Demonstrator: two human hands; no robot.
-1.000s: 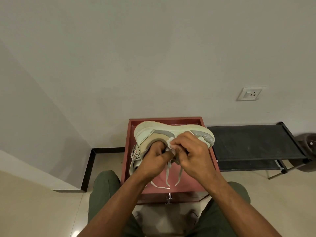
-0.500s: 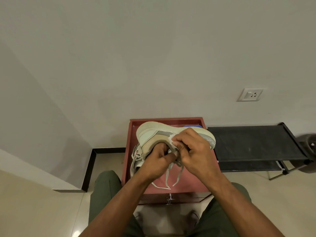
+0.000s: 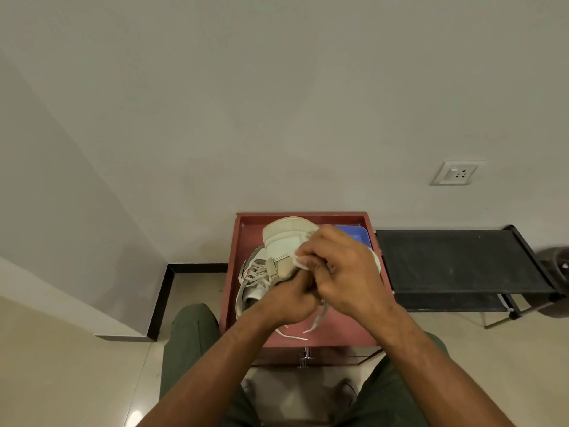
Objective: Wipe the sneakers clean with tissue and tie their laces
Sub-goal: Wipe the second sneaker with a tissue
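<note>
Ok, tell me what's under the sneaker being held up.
Under the held sneaker lies a second sneaker on the red table, laces loose. A blue object shows behind; the right hand covers the rest.

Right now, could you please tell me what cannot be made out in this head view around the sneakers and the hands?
- Held sneaker: its toe and far side are hidden by the right hand.
- Tissue: only a corner shows under the right fingers.
- Second sneaker: partly covered by the left hand and the held sneaker.
- Blue tray: mostly hidden behind the right hand; contents unseen.
- Dark round object: cut off by the right edge.
</note>
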